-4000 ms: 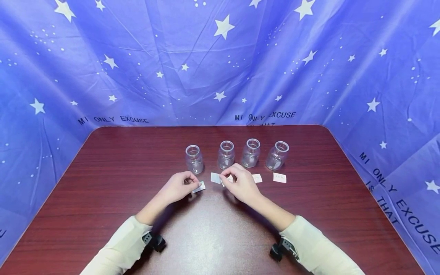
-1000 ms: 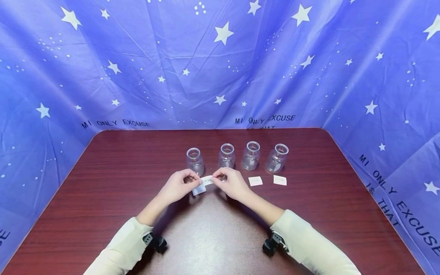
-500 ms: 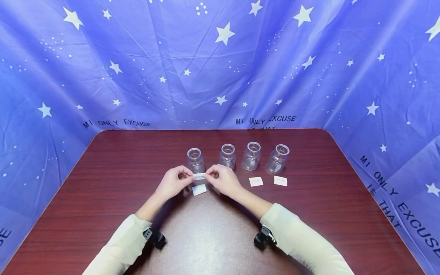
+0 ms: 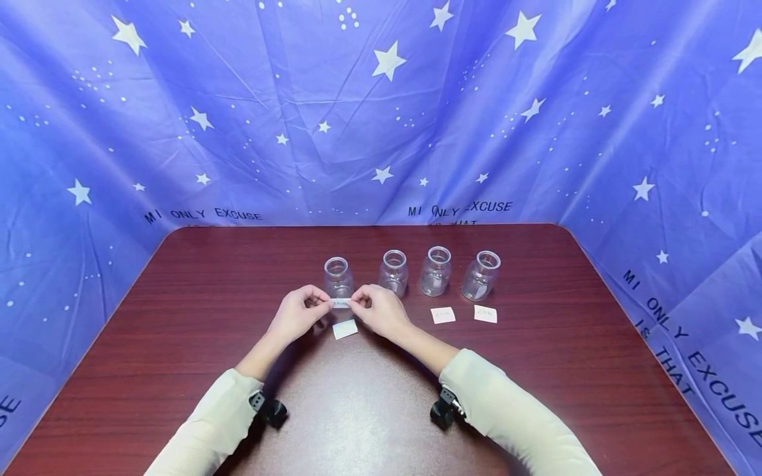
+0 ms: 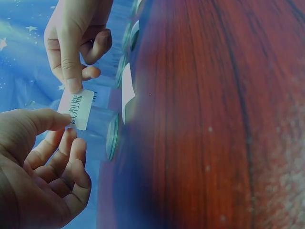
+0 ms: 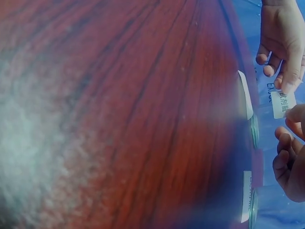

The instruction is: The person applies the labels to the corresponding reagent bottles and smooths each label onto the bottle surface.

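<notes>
A small white label with printed dark characters is stretched between both hands, in front of the leftmost clear glass jar. My left hand pinches its left end between thumb and finger. The right hand pinches the right end the same way. In the left wrist view the label is held upright close to the jar's side; whether it touches the glass I cannot tell. Just below the hands a pale slip of paper lies on the table.
To the right stand more clear glass jars: one partly behind the right hand, another, and one at the row's end. Two white labels lie before the right-hand jars. The dark red table ends at a blue starry curtain.
The right hand has moved left from near the second jar. The label, slanted between the hands a second ago above the pale slip, now sits level before the leftmost jar.
</notes>
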{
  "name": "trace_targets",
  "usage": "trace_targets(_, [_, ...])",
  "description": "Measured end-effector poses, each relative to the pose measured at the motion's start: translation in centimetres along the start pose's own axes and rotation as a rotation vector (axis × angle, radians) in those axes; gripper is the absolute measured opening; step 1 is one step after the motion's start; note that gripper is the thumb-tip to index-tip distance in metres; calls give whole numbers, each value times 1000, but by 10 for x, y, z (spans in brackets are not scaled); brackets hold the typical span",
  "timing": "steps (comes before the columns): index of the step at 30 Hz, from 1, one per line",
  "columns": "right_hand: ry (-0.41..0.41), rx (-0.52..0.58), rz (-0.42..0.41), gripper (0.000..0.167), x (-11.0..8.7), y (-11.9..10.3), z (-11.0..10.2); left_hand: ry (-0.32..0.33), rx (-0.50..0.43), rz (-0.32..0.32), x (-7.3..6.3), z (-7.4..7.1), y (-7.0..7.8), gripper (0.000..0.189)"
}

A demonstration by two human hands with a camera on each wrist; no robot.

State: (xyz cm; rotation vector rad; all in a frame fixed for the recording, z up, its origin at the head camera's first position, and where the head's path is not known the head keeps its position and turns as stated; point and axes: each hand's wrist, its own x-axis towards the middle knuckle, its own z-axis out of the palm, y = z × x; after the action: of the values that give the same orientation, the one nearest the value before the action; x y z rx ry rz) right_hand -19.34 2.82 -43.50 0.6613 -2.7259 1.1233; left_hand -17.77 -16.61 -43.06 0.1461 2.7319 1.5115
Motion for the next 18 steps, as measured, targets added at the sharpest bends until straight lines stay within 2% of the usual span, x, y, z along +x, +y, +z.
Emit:
trace_targets(11, [41, -18, -6, 8, 4, 4, 7, 6, -56, -16, 1, 1, -1, 12])
trace_targets(18, [47, -16, -5, 9, 5, 4, 8, 27, -47, -15, 3, 1, -3, 12])
